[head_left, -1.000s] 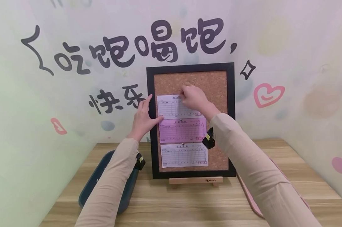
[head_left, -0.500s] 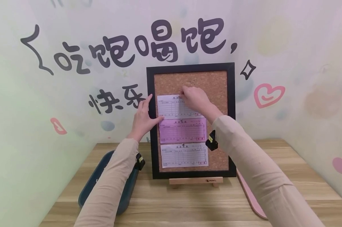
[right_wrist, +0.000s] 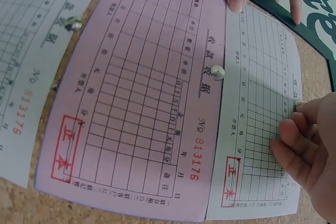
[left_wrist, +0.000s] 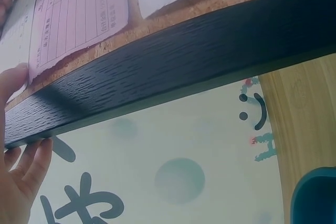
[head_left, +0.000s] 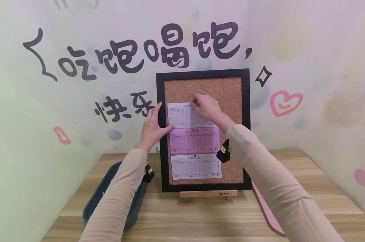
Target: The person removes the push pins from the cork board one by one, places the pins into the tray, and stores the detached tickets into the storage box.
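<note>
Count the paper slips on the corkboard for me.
3: a white slip at the top, partly covered by the right hand; a pink slip in the middle; another white slip at the bottom. Any sheets beneath these would be hidden.

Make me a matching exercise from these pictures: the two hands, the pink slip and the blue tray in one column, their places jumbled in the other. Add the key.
Things
1. left hand
2. pink slip
3. blue tray
4. right hand

Places
A. on the table, left of the board
B. at the heading of the top white slip
C. spanning the board's side edge
D. between the top white slip and the bottom white slip

Pairs: 1-C, 2-D, 3-A, 4-B
</note>
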